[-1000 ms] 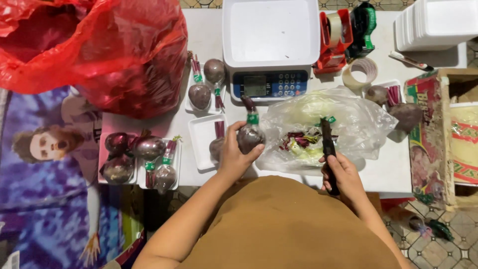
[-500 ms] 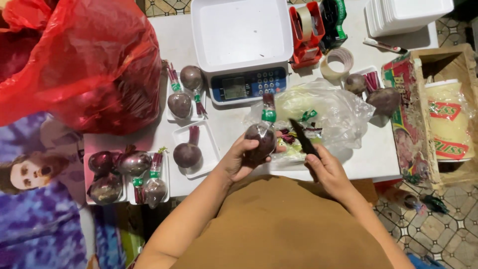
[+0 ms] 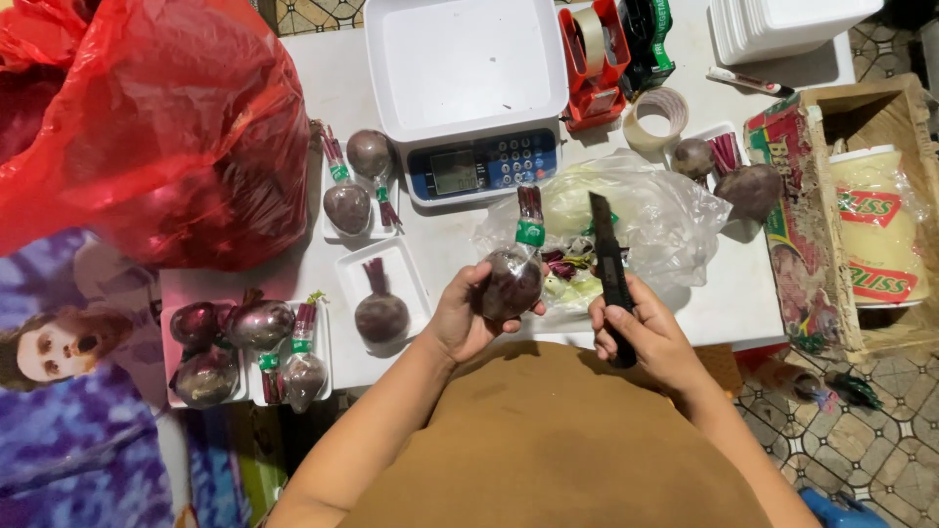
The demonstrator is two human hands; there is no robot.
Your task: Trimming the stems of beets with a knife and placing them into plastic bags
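A wrapped beet [image 3: 511, 284] is gripped in the curled left hand [image 3: 468, 318] above the table [image 3: 445, 244] edge. A black knife [image 3: 610, 269] is clenched in the right hand [image 3: 641, 332], blade up, apparently just clear of the beet. Behind them lie a clear bag [image 3: 646, 215] and a scale [image 3: 469, 93]; another beet sits on a tray [image 3: 380, 284] to the left.

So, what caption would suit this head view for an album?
Left hand holds a wrapped beetroot; right hand grips a utility knife.

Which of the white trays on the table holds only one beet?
The small white tray just left of the left hand, carrying a single beet. The other trays hold two or more beets each.
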